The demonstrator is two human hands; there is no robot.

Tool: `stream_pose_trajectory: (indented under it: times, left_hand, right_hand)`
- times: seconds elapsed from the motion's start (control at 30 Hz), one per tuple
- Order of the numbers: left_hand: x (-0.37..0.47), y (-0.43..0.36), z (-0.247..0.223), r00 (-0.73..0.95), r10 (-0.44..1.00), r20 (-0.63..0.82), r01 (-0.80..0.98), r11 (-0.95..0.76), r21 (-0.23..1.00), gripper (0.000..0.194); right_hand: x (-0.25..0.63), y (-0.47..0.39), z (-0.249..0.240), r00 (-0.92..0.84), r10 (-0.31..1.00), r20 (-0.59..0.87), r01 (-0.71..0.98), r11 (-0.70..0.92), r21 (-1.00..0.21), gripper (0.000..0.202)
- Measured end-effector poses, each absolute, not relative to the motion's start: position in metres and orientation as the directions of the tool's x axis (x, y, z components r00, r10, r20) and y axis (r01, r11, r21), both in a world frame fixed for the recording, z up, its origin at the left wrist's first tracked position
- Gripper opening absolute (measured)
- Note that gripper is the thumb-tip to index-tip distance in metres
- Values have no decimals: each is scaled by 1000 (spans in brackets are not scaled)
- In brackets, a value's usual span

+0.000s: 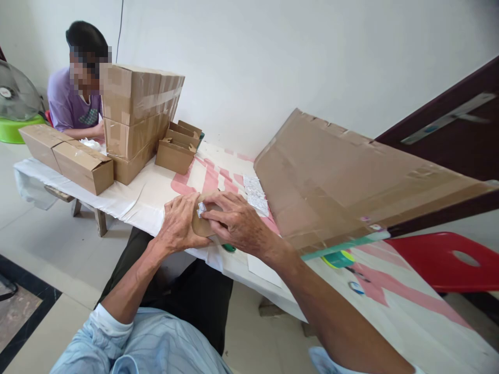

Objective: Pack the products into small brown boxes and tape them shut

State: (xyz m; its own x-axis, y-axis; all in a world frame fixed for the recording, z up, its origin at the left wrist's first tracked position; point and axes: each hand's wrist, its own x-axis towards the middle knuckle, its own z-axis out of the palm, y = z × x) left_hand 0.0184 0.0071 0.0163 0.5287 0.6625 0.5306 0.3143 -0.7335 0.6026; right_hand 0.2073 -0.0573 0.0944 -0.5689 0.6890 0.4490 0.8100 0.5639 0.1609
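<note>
A small brown cardboard box (201, 227) is at the table's near edge, partly hidden by my hands. My left hand (180, 221) grips its left side, fingers over the far edge and thumb along the near edge. On the box's upper face is a small white label sticker (201, 209) with dark print. My right hand (236, 221) reaches over the box from the right with curled fingers, one fingertip touching the label. Just below that hand, a green round object (229, 248) shows in part.
Stacked cartons (132, 114) and an open carton (177, 153) stand left, near a seated person (78, 98). A large cardboard sheet (331, 176) leans at right. Beyond my hands lies a label sheet (255, 195); tape rolls (338, 259) and a red chair (440, 259) are right.
</note>
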Motion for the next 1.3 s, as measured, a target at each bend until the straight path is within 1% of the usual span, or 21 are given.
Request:
stream_pose_trajectory:
  times: [0.1,0.17,0.23,0.37,0.47,0.57,0.67,0.73,0.8,0.83,0.9,0.97,1.0,1.1,1.17,1.23,1.3]
  left_hand:
    - [17,7,17,529,657,538,310,-739,598,119]
    - [13,7,17,523,655,545,303,-741,599,116]
    - [6,10,16,525,657,541,294,-736,609,113]
    - [-13,18,14,538,668,514,270,-715,645,106]
    - [-25,22,13,569,666,483,249,-699,671,105]
    - [-36,26,12,600,661,450,241,-686,686,107]
    - [-49,32,8,609,650,455,211,-686,697,106]
    - [-60,37,2,598,656,460,188,-673,715,100]
    - [-70,42,-7,573,689,443,186,-636,749,94]
    - [-74,44,-11,555,715,425,193,-608,770,92]
    - [-79,46,-18,510,769,386,206,-545,813,89]
    - [-80,47,-23,469,804,365,195,-497,845,84]
    - [-80,47,-24,452,815,363,179,-482,858,80]
    - [-76,46,-25,412,834,368,135,-455,880,69]
    - [-75,45,-24,393,845,362,138,-443,886,65]
    - [-75,43,-23,387,856,342,170,-431,886,62]
    - [-76,41,-23,385,868,315,206,-413,887,59]
  right_hand:
    - [206,-58,94,-570,667,480,800,582,143,30]
    - [206,-60,95,-565,649,510,789,605,105,29]
    - [208,-64,96,-505,657,560,802,597,22,28]
    - [219,-69,94,-236,721,652,855,472,-213,25]
    - [228,-67,85,-107,763,638,837,416,-357,22]
    - [234,-61,68,-91,802,591,801,411,-435,20]
    - [246,-54,43,-62,836,546,810,361,-461,21]
    - [260,-51,20,3,872,490,835,267,-480,24]
    - [276,-52,-8,89,916,392,866,123,-484,27]
    - [283,-53,-22,136,937,323,882,34,-470,27]
    - [294,-58,-50,213,965,153,906,-136,-401,25]
    - [300,-64,-73,252,967,32,922,-230,-310,25]
    - [301,-67,-82,257,966,15,930,-243,-275,26]
    - [301,-73,-99,280,958,62,940,-261,-219,26]
    - [301,-74,-104,304,950,75,933,-281,-223,24]
    - [301,-73,-105,322,940,117,922,-282,-266,21]
    - [302,-69,-100,362,907,217,897,-275,-346,20]
